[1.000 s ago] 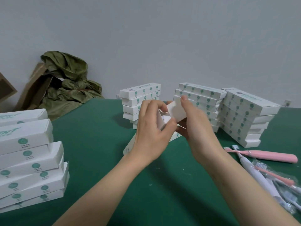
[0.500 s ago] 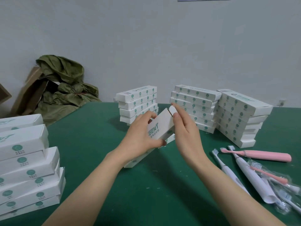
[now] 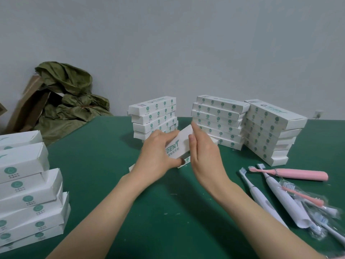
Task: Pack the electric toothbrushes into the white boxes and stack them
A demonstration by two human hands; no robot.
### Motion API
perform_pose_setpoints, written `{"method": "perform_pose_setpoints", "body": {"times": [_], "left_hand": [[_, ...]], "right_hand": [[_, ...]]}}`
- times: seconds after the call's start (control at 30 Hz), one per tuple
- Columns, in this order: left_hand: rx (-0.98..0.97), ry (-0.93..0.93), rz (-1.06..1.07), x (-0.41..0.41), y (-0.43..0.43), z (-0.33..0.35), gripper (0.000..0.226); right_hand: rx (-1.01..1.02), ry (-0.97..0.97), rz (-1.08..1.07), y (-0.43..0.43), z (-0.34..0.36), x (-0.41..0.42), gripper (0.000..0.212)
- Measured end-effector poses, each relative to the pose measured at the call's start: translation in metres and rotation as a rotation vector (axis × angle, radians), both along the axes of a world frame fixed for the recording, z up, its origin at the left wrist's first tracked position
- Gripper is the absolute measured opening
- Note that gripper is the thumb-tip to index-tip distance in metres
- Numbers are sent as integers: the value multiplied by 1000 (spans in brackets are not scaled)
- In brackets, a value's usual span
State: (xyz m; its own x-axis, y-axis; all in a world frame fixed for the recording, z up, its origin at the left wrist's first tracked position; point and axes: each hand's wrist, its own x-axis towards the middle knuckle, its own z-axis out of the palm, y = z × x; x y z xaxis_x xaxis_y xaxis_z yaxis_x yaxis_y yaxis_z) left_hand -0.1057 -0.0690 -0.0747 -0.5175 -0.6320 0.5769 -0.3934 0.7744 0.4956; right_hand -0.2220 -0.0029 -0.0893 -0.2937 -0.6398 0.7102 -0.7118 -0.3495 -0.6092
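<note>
Since half a second ago the end flap has closed flush and the box [image 3: 178, 144] has tipped lower. At 9 o'clock a stack [image 3: 28, 184] stands on the worktop [image 3: 104, 146]. The left hand [image 3: 158, 154] grips the box at centre, clear of the worktop, fingers curled over it and thumb beneath. The right hand [image 3: 203, 154] lies flat, straight fingers pressing the far end. Contents cannot be seen. To finish the step, seat the flap fully and keep the left grip light so the walls do not bow. Rear stacks [image 3: 218, 118] stand at 12 o'clock and loose toothbrushes [image 3: 298, 174] lie at 4 o'clock.
</note>
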Motion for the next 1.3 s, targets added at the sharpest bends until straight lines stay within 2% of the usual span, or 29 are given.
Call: {"method": "perform_pose_setpoints", "body": {"times": [0.07,0.13,0.2,0.33,0.4,0.53,0.6,0.7,0.73,0.8,0.93,1.3], "left_hand": [[5,-75,-23,2,-1,-1,50],[57,-215,-23,7,-3,0,69],[137,-386,63,16,-6,4,86],[247,-627,117,32,-11,13,61],[226,-671,176,33,-15,20,55],[184,-546,263,-2,-38,32,55],[203,-519,227,-36,-50,29,54],[204,-576,198,-84,-61,12,49],[196,-591,203,-96,-65,5,47],[190,-590,220,-113,-72,-7,47],[197,-548,229,-127,-85,-14,47],[195,-622,241,-116,-73,-19,48]], "right_hand": [[15,-62,14,-1,-4,1,31],[42,-202,12,-3,-6,1,27],[117,-376,10,-5,-6,-3,27],[411,-705,-15,-13,-10,-23,37],[507,-633,-114,-11,-17,-31,35],[679,-188,-277,-5,-33,-42,21],[770,-112,-297,-4,-36,-48,20],[882,11,-339,-3,-36,-55,11],[901,75,-367,-2,-36,-58,11],[921,166,-408,-1,-36,-62,25],[918,198,-398,-2,-35,-65,33],[903,252,-443,-1,-40,-69,34]]}}
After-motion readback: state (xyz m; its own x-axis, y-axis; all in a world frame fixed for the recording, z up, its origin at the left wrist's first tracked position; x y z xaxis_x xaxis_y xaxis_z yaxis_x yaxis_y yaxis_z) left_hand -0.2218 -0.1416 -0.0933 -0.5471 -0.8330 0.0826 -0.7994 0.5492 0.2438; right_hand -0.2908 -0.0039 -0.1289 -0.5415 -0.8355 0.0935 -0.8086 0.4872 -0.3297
